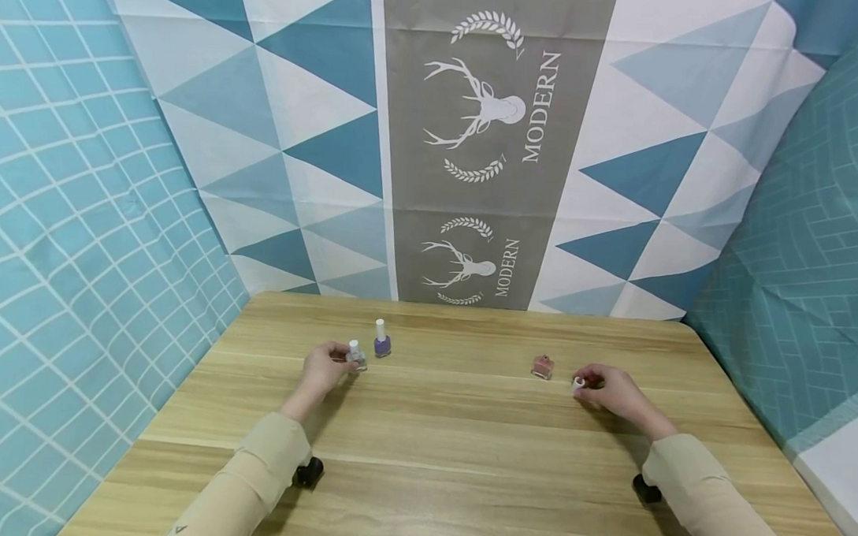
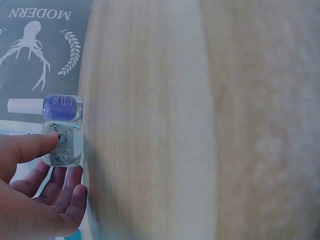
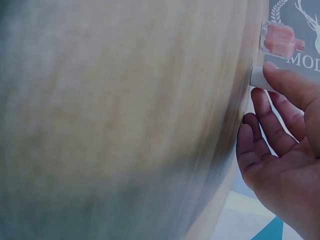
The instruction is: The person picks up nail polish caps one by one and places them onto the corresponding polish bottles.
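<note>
My left hand pinches a nail polish bottle with dark specks and a white cap, thumb across its front. A purple nail polish bottle with a tall white cap stands just behind and to its right. On the other side, my right hand holds a white nail polish cap at the tabletop between thumb and fingers. The other fingers of that hand are loosely bent in the right wrist view. Left of this cap stands a pink nail polish bottle, uncapped, its neck bare.
The wooden table runs back to a patterned cloth with deer heads. Blue checked cloth hangs at the left and teal cloth at the right. A black wrist device shows below the left sleeve.
</note>
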Tool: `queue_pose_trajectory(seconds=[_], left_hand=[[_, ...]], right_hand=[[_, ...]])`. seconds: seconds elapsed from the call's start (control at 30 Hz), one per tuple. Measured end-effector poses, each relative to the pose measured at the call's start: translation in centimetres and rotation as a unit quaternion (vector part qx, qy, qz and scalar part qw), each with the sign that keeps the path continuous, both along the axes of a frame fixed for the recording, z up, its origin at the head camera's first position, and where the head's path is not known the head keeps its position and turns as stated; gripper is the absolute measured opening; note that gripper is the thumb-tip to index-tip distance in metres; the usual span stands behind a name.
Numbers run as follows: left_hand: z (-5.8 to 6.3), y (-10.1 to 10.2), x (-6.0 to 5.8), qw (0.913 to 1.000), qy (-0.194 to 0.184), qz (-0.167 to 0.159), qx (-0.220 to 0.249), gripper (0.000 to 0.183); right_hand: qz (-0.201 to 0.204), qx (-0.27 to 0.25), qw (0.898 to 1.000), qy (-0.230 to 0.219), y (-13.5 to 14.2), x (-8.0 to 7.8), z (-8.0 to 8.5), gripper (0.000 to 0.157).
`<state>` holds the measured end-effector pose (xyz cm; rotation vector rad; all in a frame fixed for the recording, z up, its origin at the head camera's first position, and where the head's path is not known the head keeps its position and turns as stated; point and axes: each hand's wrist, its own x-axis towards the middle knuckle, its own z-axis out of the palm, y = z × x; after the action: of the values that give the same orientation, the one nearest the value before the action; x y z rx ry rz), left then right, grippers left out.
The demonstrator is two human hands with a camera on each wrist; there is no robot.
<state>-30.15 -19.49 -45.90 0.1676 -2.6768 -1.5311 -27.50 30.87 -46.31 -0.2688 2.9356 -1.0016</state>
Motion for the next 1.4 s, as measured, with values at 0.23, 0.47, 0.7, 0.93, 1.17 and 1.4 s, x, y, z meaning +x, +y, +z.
queue_pose_trajectory(seconds=[0.23, 0.47, 0.7, 0.93, 1.17, 1.4], left_hand=[[0.1, 0.3, 0.1, 0.9999, 0.011, -0.004, -0.006, 0.036], [0.2, 0.5, 0.2, 0.9997, 0.013, 0.001, -0.019, 0.034], [0.2, 0.6, 0.5, 0.9998, 0.005, -0.009, -0.019, 0.043], [0.7, 0.6, 1.4, 0.9998, -0.008, -0.013, -0.01, 0.059], [1.7, 0.8, 3.0, 0.9993, 0.018, -0.011, -0.031, 0.061], [3.3, 2.1, 4.7, 0.9975, 0.057, -0.013, -0.041, 0.058]], right_hand=[[0.002, 0.012, 1.0, 0.008, 0.1, -0.1, 0.0, 0.026], [0.0, 0.016, 1.0, 0.018, 0.0, -0.3, -0.2, 0.02], [0.0, 0.024, 0.999, 0.029, 0.2, -0.3, -0.3, 0.018], [0.008, 0.033, 0.998, 0.051, 0.0, -0.4, -0.3, 0.014], [0.001, 0.035, 0.998, 0.049, -0.2, -0.4, -0.5, 0.013], [-0.008, 0.038, 0.999, 0.036, -0.4, -0.5, -0.6, 0.015]])
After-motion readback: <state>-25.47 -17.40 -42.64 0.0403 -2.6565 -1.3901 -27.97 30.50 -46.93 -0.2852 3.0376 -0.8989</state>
